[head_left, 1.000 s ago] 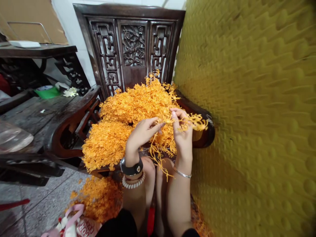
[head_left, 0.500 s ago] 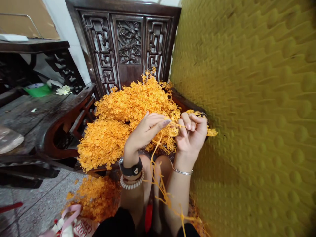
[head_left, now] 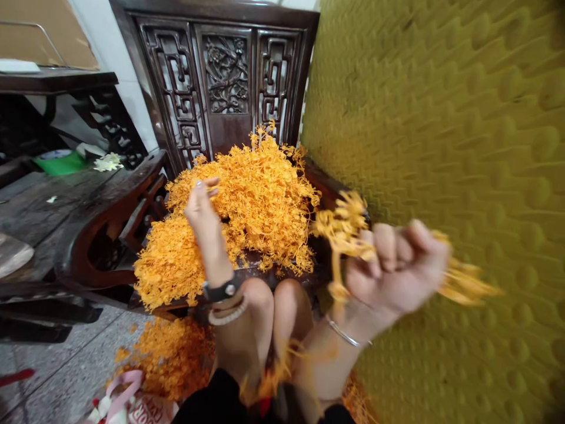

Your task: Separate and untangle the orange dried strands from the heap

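A big heap of orange plastic flower sprigs [head_left: 247,200] lies on the seat of a dark carved wooden chair [head_left: 225,76]. My left hand [head_left: 202,203] reaches into the left part of the heap, its fingers bent and touching the sprigs. My right hand [head_left: 392,268] is out to the right, blurred, closed in a fist round a bunch of orange sprigs [head_left: 344,227] that sticks out on both sides of it. My knees [head_left: 269,300] are just below the chair's front edge.
A tall yellow-green bumpy sheet [head_left: 441,147] fills the right side. More orange sprigs [head_left: 172,353] lie on the grey floor beside a printed bag with pink handles [head_left: 132,400]. A dark wooden bench [head_left: 66,206] stands at the left with a green item and a white flower.
My hands have parted. The right hand pulled a bunch of sprigs out to the right. The left hand went up and left into the heap.
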`<state>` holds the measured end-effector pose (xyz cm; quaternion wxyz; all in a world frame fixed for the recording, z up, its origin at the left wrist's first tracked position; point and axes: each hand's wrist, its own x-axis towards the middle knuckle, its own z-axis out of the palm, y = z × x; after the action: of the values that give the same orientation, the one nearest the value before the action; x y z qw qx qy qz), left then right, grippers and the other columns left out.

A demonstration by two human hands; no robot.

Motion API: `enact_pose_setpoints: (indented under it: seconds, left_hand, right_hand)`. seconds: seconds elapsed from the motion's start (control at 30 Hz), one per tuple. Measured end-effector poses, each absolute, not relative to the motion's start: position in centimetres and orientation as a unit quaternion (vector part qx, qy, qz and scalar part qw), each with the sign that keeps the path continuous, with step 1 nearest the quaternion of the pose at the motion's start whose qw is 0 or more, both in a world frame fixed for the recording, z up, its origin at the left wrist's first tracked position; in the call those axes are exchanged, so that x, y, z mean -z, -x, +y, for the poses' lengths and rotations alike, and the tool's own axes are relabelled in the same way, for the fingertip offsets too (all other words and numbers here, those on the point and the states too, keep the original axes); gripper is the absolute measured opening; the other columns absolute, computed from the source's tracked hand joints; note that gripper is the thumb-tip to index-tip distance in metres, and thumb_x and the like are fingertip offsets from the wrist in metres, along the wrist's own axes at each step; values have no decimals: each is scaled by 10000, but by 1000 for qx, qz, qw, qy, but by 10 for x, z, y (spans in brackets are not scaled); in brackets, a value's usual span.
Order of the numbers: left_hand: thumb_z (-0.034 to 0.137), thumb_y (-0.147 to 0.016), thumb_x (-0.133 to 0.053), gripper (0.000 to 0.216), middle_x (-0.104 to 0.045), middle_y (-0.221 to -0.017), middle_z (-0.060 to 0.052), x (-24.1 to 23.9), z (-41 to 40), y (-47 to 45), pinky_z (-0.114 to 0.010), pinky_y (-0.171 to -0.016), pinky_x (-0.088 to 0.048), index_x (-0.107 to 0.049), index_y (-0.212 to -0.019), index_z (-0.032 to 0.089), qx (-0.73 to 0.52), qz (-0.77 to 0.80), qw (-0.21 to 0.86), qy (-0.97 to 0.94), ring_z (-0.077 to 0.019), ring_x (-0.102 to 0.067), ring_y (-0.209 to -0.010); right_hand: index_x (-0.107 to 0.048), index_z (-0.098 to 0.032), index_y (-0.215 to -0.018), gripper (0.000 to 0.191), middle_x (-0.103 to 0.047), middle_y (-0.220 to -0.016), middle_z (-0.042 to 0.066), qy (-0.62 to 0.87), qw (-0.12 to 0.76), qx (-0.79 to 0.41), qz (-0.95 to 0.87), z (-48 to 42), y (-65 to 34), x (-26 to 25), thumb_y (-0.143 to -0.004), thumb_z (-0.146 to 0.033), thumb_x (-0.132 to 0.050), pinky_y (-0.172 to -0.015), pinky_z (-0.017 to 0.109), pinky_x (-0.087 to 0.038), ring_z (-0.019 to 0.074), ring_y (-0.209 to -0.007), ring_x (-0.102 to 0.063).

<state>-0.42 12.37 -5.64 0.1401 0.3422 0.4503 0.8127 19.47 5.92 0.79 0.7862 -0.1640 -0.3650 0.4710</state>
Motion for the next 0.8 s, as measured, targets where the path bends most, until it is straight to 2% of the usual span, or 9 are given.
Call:
enact_pose_setpoints:
  seconds: [0.07, 0.13, 0.2, 0.27, 0.37, 0.43, 0.6, 0.7, 0.8]
  left_hand:
    - [465, -845, -482, 312, -673, -930, -15, 73, 128, 41, -344, -796, -453, -652, -876, 204, -820, 452, 190, -295, -168, -607, -842]
    - [419, -828, -528, 255, -662, -944, -14, 78, 125, 61, -335, -811, -444, -650, -875, 200, -838, 434, 177, -280, -154, -594, -841]
    - [346, -814, -566, 191, -645, -910, 0, 71, 117, 58, -314, -821, -444, -632, -936, 216, -855, 382, 188, -297, -122, -578, -790]
    - [298, -811, -572, 185, -608, -840, 22, 56, 106, 38, -302, -827, -455, -596, -988, 248, -851, 324, 234, -341, -103, -557, -746]
    - [317, -853, -493, 116, -545, -858, 5, 31, 89, 0, -305, -805, -476, -554, -922, 246, -796, 301, 283, -443, -114, -538, -771]
    - [374, -855, -480, 158, -527, -883, -15, 21, 81, -21, -302, -783, -469, -536, -899, 233, -731, 292, 294, -542, -130, -527, -793]
    - [410, -661, -720, 406, -532, -919, -35, 9, 75, -47, -291, -770, -405, -514, -943, 204, -556, 310, 243, -732, -167, -476, -852]
    - [381, -825, -555, 197, -528, -775, -5, 8, 76, -52, -277, -702, -379, -508, -803, 191, -532, 333, 254, -736, -135, -478, -742]
    - [379, -897, -426, 318, -420, -603, 25, 11, 81, -51, -262, -572, -333, -431, -644, 188, -550, 339, 277, -711, -106, -415, -585]
  right_hand:
    - [-207, -184, -405, 508, -107, -373, -74, 201, 789, -421, -399, 48, -216, -12, -725, -262, -593, -258, 189, -62, 38, -315, -76]
    - [-347, -195, -434, 403, -154, -424, -74, 246, 785, -395, -409, 42, -228, -11, -690, -276, -649, -273, 206, -36, 41, -349, -86]
    - [-493, -211, -582, 227, -218, -482, -74, 296, 766, -406, -401, 44, -229, -7, -653, -271, -701, -290, 206, -62, 45, -377, -139]
    - [-545, -232, -773, 235, -301, -521, -77, 345, 722, -436, -412, 52, -220, 0, -631, -249, -731, -302, 193, -141, 45, -388, -222]
    - [-523, -261, -977, 423, -391, -577, -88, 370, 654, -441, -491, 63, -203, 8, -623, -187, -742, -321, 187, -251, 45, -392, -323]
    - [-491, -281, -1080, 517, -410, -604, -94, 365, 620, -438, -538, 68, -194, 11, -635, -170, -729, -323, 191, -293, 47, -387, -351]
    - [-405, -310, -1206, 670, -423, -652, -89, 356, 596, -463, -550, 68, -180, 11, -635, -159, -722, -362, 196, -381, 52, -420, -398]
    - [-382, -301, -1232, 719, -432, -634, -88, 352, 576, -475, -564, 66, -176, 10, -621, -146, -729, -359, 199, -391, 60, -420, -408]
    - [-384, -289, -1236, 719, -480, -652, -77, 340, 566, -499, -561, 66, -177, 8, -622, -159, -735, -354, 185, -401, 63, -444, -441]
